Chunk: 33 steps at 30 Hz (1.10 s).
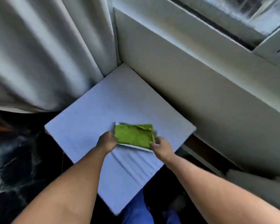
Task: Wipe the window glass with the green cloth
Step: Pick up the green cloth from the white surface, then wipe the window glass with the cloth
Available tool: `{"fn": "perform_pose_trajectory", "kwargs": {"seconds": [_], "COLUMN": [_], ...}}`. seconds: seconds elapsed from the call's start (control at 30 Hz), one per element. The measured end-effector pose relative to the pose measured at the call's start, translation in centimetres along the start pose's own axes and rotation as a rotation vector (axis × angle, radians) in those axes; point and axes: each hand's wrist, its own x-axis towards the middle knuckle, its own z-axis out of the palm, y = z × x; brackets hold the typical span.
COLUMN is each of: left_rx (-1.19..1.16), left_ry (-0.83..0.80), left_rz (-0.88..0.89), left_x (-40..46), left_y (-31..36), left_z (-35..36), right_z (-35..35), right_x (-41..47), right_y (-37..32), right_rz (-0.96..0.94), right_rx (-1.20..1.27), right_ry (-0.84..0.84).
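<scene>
A folded green cloth point(133, 135) lies on a white tray point(134, 146) on top of a table covered with a pale cloth point(94, 113). My left hand point(107, 141) rests at the cloth's left edge, fingers curled against the cloth and tray. At the cloth's lower right corner my right hand point(161, 147) pinches the fabric with its fingertips. The window glass point(255, 12) shows at the top right, above a wide pale sill and wall.
A grey curtain point(39, 54) hangs on the left, down to the table's far corner. The pale wall point(200, 94) under the window runs along the table's right side. Dark marbled floor point(14, 159) lies to the left, and my blue trouser legs point(136, 210) show below.
</scene>
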Motion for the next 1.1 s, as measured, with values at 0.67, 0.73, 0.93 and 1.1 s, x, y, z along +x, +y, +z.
{"fn": "perform_pose_trajectory", "kwargs": {"seconds": [0.67, 0.73, 0.93, 1.1], "left_rx": [-0.454, -0.658, -1.067, -0.967], "left_ry": [-0.179, -0.497, -0.663, -0.643], "left_rz": [-0.188, -0.302, 0.002, 0.484], "left_x": [4.4, 1.9, -7.9, -21.8], "left_y": [1.7, 4.8, 20.0, 33.6], "left_z": [3.4, 2.0, -3.6, -10.0], "right_z": [-2.8, -7.5, -24.4, -36.1], "right_x": [5.9, 3.0, -9.1, -21.5], "right_y": [-1.1, -2.8, -3.8, 1.0], "right_rz": [0.067, -0.014, -0.202, -0.352], "right_rx": [0.463, 0.468, 0.383, 0.594], "right_ry": [-0.407, -0.425, -0.221, 0.194]}}
